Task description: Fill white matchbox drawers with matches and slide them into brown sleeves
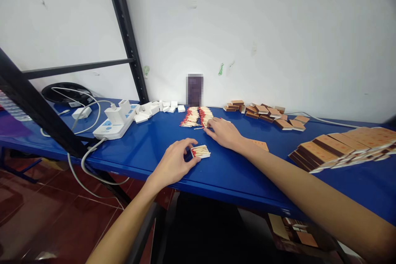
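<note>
A small white matchbox tray [206, 154] partly filled with red-tipped matches [199, 151] lies on the blue tabletop. My left hand [176, 160] steadies its left end between thumb and fingers. Behind the tray, two heaps of loose matches lie side by side, a left heap [191, 117] and a right heap [204, 113]. My right hand [224, 132] is at the front of the right heap, its thumb and fingertips pinched together on matches there. How many it holds is hidden. Under my right forearm, a brown printed matchbox sleeve [260, 144] lies partly covered.
White empty trays [151, 109] sit back left, near a power strip [116, 126] with chargers and cables. Brown sleeves [267, 112] are scattered back right. Stacked matchboxes [337, 144] stand at right. A dark pixelated object [194, 90] leans on the wall. A black shelf post [128, 35] rises at left.
</note>
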Demonstrator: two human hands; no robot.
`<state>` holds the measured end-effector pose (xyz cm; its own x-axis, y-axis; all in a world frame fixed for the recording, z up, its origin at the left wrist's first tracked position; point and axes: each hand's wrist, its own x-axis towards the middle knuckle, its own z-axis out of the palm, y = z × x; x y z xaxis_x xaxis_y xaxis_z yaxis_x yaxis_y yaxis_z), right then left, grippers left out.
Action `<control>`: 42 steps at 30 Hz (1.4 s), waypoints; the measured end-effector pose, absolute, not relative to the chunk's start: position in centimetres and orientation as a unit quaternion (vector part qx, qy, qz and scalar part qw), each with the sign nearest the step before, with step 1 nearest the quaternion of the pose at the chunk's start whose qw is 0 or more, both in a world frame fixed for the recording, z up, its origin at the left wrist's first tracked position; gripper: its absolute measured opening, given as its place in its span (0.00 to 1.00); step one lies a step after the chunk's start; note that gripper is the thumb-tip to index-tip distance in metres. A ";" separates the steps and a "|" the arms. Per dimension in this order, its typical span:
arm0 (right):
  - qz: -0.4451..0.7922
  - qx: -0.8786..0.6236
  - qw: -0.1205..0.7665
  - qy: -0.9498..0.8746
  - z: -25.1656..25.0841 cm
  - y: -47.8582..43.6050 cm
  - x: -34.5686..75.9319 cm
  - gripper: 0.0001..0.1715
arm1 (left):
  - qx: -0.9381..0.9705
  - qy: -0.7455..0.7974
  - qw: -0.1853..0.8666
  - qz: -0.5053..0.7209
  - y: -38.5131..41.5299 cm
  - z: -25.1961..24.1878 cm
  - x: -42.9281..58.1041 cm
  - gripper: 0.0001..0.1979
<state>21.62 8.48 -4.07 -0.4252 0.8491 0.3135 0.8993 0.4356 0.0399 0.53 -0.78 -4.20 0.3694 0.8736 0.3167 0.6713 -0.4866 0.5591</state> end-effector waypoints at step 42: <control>-0.032 -0.391 0.112 -0.913 -3.9 7.3 22.7 0.14 | 0.819 0.461 0.166 0.298 -1.0 -4.1 0.3 0.15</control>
